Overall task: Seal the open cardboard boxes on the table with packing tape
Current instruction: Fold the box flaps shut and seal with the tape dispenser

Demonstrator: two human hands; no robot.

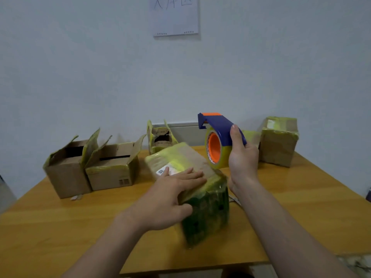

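A closed cardboard box (192, 163) wrapped in yellowish tape sits in the middle of the table, its near side dark green. My left hand (172, 195) lies flat on its top with straight fingers, the thumb against the near side. My right hand (242, 155) grips a blue tape dispenser (218, 135) with an orange core and a roll of clear tape, held in the air just behind and right of the box. Two open boxes (68, 167) (114, 167) stand at the left with flaps up. A third open box (160, 139) stands behind the middle box.
A taped-shut box (278, 141) stands at the back right of the wooden table (60, 227). A small scrap (76, 197) lies near the left boxes. A paper sheet (174, 16) hangs on the wall. The table's front edge runs close below my arms.
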